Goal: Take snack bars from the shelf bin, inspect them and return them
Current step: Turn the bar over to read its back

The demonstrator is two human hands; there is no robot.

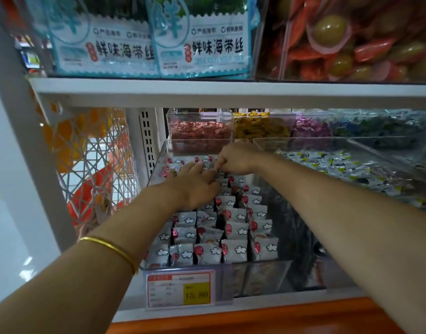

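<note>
The snack bars [233, 231] stand on edge in roughly four columns filling the clear bin [255, 268], too many to count exactly. The left hand [195, 186] lies flat, fingers straight, on bars toward the back edge. The right hand [236, 157] curls there too; whether it pinches one is unclear. Steady the neighbours and lift one bar straight up.

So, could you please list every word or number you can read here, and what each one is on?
"鲜味海带丝": on both teal packs.
"鲜": large, in a circle higher up on the same packs.
"15.80": on the yellow patch of the price tag, slightly blurred.
Too small or blurred to read: the packs' small print, the rest of the price tag, and any print on the snack bars.
</note>
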